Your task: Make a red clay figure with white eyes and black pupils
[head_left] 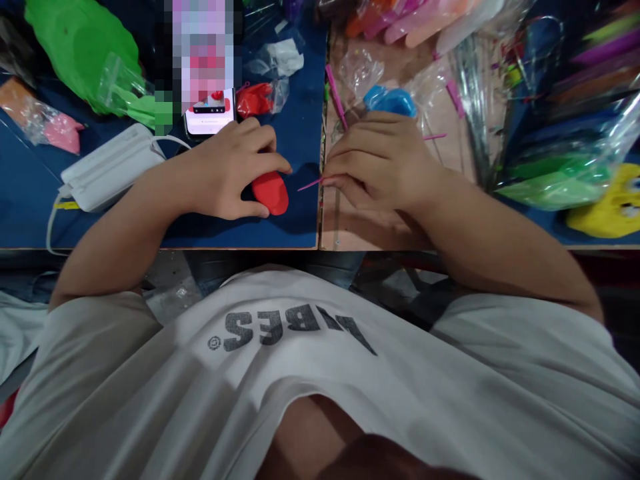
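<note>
A smooth red clay lump (271, 192) lies on the blue table (30, 213). My left hand (231, 170) curls over it, thumb and fingers pressed to its sides. To the right, my right hand (376, 162) is closed in a pinch on a thin pink sculpting tool (311, 185). The tool's tip points left toward the red lump and stops just short of it.
A phone (209, 113) leans behind my left hand, a white power bank (107, 167) with a cable to its left. Bagged clay lies around: green (85, 53), pink (55, 130), red (255, 99), blue (390, 100). Plastic tools and bags crowd the right side.
</note>
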Demonstrator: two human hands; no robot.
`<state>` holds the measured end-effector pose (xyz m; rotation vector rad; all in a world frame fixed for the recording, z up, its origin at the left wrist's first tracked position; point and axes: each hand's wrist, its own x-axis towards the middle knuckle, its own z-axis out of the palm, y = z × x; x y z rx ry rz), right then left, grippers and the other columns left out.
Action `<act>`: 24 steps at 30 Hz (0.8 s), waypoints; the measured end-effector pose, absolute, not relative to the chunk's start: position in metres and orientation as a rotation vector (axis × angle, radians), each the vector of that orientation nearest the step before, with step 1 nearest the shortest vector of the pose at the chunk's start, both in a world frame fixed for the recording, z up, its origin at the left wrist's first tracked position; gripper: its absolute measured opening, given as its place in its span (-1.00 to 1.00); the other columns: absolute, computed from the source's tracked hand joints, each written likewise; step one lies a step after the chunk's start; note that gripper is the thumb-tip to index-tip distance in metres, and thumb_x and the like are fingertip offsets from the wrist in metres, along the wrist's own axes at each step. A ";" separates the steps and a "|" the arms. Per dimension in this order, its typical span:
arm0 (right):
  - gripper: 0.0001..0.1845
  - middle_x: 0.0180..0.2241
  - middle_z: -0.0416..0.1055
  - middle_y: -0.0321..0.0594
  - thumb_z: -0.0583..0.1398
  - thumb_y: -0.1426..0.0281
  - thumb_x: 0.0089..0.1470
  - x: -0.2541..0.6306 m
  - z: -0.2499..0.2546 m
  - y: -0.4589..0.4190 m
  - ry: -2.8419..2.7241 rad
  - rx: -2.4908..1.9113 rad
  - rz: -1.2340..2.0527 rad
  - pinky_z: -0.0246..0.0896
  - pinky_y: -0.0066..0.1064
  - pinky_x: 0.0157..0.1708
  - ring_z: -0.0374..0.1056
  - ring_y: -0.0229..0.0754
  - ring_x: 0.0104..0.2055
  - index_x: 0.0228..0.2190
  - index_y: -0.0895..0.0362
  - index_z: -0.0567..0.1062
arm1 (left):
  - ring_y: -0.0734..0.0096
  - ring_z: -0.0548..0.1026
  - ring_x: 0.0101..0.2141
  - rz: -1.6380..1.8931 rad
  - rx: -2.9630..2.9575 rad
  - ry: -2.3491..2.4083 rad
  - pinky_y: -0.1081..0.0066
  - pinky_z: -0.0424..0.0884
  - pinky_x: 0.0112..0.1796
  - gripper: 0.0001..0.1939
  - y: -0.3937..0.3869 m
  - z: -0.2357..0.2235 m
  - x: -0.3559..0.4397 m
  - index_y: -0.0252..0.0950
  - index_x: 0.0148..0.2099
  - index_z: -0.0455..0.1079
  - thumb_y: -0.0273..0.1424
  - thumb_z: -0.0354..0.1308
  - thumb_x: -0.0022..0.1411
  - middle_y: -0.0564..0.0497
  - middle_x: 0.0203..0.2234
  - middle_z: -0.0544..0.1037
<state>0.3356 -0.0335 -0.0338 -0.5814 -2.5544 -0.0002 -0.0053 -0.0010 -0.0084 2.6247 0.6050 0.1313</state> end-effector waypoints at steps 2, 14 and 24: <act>-0.92 -0.20 0.72 -0.16 0.26 0.37 0.61 0.334 -0.034 -0.031 -2.476 -0.463 -0.076 0.42 -0.10 -0.21 0.56 -0.08 -0.21 -0.06 0.03 0.57 | -0.28 0.51 0.32 0.135 2.635 0.600 -0.31 0.45 0.37 -0.17 -0.001 -0.007 -0.005 0.06 0.58 0.48 0.13 0.33 0.36 -0.13 0.29 0.68; -0.58 -0.18 0.70 -0.15 0.07 0.19 0.69 0.320 -0.046 -0.056 -2.724 -0.548 0.293 0.45 -0.01 -0.13 0.51 -0.02 -0.21 -0.14 -0.05 0.68 | -0.20 0.52 0.13 0.159 2.531 0.587 -0.35 0.40 0.29 -0.31 -0.003 -0.005 -0.002 0.26 0.49 0.57 0.04 0.26 0.34 -0.04 0.04 0.73; -0.55 -0.24 0.67 -0.18 0.10 0.20 0.73 0.306 -0.045 -0.065 -2.766 -0.616 -0.064 0.35 -0.14 -0.21 0.51 -0.07 -0.23 -0.22 0.04 0.63 | -0.01 0.57 0.11 0.104 2.572 0.500 -0.15 0.57 0.21 -0.59 -0.003 0.001 0.004 -0.03 0.28 0.64 -0.12 0.13 0.56 -0.17 0.21 0.71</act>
